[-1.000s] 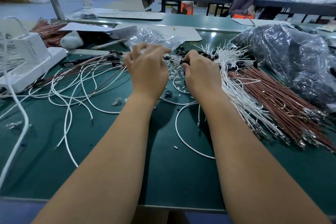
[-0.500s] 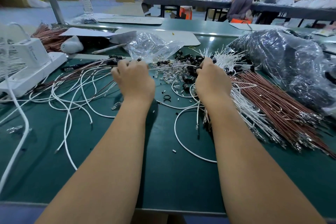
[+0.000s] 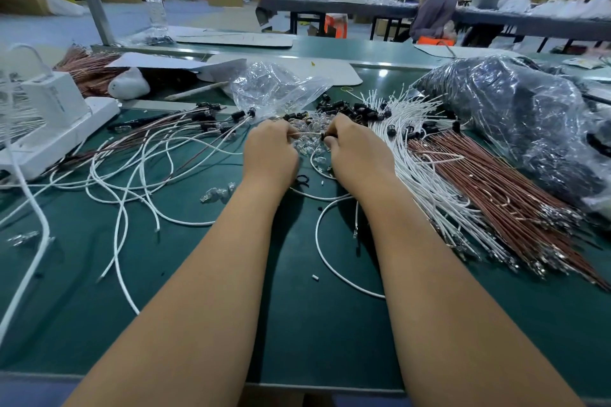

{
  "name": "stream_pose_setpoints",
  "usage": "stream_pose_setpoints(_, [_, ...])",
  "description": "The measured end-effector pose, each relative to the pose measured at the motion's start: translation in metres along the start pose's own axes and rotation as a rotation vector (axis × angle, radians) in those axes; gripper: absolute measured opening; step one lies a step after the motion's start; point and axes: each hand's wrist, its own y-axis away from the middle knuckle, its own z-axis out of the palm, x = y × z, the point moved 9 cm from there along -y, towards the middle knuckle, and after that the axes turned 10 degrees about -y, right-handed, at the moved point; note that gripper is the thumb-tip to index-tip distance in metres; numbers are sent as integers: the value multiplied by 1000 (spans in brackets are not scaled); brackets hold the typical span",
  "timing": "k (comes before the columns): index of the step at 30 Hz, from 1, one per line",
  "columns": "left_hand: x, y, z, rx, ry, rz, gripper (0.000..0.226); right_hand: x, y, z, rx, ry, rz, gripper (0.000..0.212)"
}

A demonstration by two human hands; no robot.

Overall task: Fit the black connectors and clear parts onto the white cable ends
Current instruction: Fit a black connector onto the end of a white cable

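In the head view, the left hand [image 3: 271,155] and right hand [image 3: 358,150] sit close together over the green bench [image 3: 297,324], each pinching one end of a short stretch of white cable [image 3: 305,134], with a black connector [image 3: 329,135] at the right fingertips. This looks like the fitting step; next the connector likely needs pushing along the cable end, then a part from the clear parts [image 3: 309,145] heaped just below.

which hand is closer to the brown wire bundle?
Right. The right hand sits just beside the brown wire bundle; the left hand is farther, across the clear parts.
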Motion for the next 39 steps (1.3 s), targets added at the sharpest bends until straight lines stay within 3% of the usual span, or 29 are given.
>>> stream_pose_setpoints(4, [16, 4, -4, 21, 179, 84, 21, -13, 4, -1, -30, -153, -52, 12])
stream_pose_setpoints(9, [-2, 0, -2, 13, 146, -37, 18, -10, 5, -4, -1, -135, -40, 10])
stream_pose_setpoints(16, [11, 4, -1, -69, 358, 5, 11, -10, 5, -7, 21, -254, -60, 11])
stream_pose_setpoints(20, [-4, -1, -2, -26, 418, -88, 8, -5, 4, -12, 91, -303, -43, 19])
stream_pose_setpoints(25, [-22, -4, 1, 1, 526, -209, 11, 3, 4, -22, 192, -369, -9, 11])
stream_pose_setpoints(35, [-24, -4, 4, -13, 553, -218, 8, -2, 8, -32, 265, -408, -46, 7])
stream_pose_setpoints(39, [-19, -3, 2, -24, 625, -196, 8, 4, 7, -36, 310, -547, 4, 9])
